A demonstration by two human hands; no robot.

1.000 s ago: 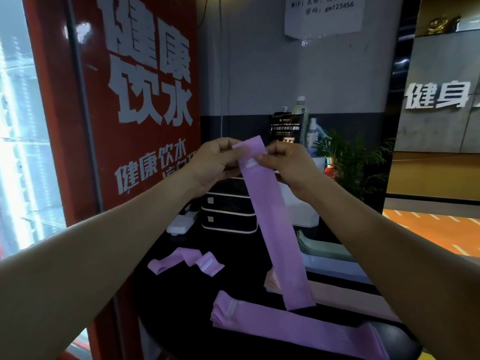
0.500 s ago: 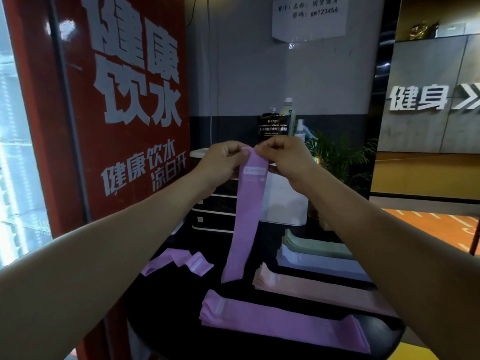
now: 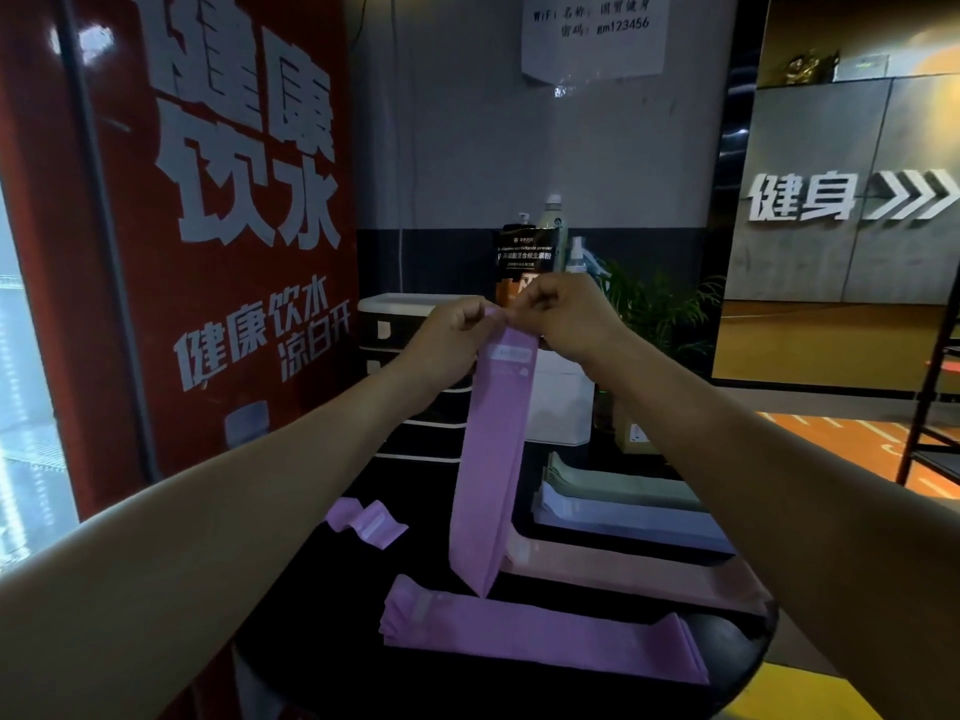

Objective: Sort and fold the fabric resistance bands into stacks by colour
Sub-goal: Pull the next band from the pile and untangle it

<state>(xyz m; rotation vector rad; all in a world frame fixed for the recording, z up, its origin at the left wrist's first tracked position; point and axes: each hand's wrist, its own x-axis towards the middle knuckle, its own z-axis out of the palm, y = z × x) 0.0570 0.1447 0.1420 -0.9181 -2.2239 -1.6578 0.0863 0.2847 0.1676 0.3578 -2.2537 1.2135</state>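
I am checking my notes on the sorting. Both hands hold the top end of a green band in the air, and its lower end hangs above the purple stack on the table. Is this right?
Not quite: the band is purple, not green, as the head view shows. The rest holds: the left hand and right hand pinch its top end, and its lower end hangs above the purple stack on the table.

A purple band [image 3: 493, 449] hangs lengthwise from its top end, its lower tip just above the flat purple stack [image 3: 540, 639] on the surface. Behind that lie a pink stack [image 3: 639, 571], a lavender stack [image 3: 628, 519] and a green stack [image 3: 618, 483]. A crumpled purple band [image 3: 366, 522] lies left.
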